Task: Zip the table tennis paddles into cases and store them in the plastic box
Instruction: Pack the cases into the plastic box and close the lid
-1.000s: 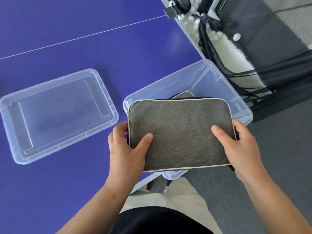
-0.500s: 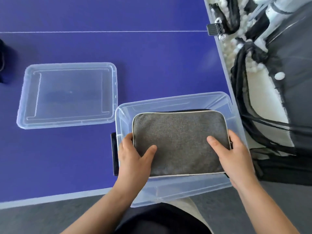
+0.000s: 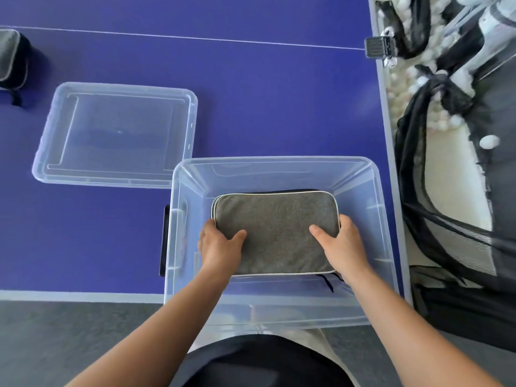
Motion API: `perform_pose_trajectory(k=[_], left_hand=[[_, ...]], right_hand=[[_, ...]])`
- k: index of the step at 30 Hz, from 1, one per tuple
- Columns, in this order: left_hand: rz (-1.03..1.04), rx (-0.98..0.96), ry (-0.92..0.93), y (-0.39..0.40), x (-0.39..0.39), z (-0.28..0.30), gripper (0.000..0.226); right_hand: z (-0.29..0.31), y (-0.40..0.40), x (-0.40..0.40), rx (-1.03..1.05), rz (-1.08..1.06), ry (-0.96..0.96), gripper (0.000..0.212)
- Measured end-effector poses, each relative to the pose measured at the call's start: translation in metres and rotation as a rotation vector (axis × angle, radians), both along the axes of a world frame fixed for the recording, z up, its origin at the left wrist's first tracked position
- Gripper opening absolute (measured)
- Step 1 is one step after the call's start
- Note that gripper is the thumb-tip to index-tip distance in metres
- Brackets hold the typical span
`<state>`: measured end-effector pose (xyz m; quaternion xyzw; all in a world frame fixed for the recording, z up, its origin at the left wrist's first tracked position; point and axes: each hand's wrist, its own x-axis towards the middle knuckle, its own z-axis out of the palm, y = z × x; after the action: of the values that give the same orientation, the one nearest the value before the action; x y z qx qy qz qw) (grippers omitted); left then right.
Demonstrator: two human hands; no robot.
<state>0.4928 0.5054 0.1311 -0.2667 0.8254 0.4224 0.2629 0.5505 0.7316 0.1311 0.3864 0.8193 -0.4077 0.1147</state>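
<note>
I see my left hand [image 3: 220, 244] gripping the near left corner of the grey case [image 3: 275, 233], thumb on top, fingers curled under its edge. My right hand [image 3: 342, 243] grips the near right corner the same way. The case lies flat, low inside the clear plastic box [image 3: 279, 305], over another dark-edged case beneath it. The box stands at the near edge of the blue bench [image 3: 265, 93], overhanging it. Its lid [image 3: 114, 134] lies beyond to the left, just beside it. A further grey case [image 3: 9, 60] sits at the far left edge.
</note>
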Motion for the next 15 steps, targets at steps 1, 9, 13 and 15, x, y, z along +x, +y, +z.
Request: perform_pose_trajectory(k=[1,9,13,15], left_hand=[[0.007,-0.004,0.001,0.0,-0.001,-0.001,0.062],[0.01,-0.004,0.02,-0.002,0.001,0.003,0.077],[-0.069,0.018,0.097,-0.003,0.004,0.018,0.082],[-0.085,0.062,0.129,-0.005,0.005,0.029,0.081]], right_hand=[[-0.002,0.0,0.0,-0.004,0.002,-0.008,0.036],[0.0,-0.003,-0.001,-0.013,0.035,-0.059,0.051],[0.018,-0.018,0.001,0.07,0.077,-0.054,0.075],[0.032,-0.031,0.001,0.122,0.126,-0.024,0.075]])
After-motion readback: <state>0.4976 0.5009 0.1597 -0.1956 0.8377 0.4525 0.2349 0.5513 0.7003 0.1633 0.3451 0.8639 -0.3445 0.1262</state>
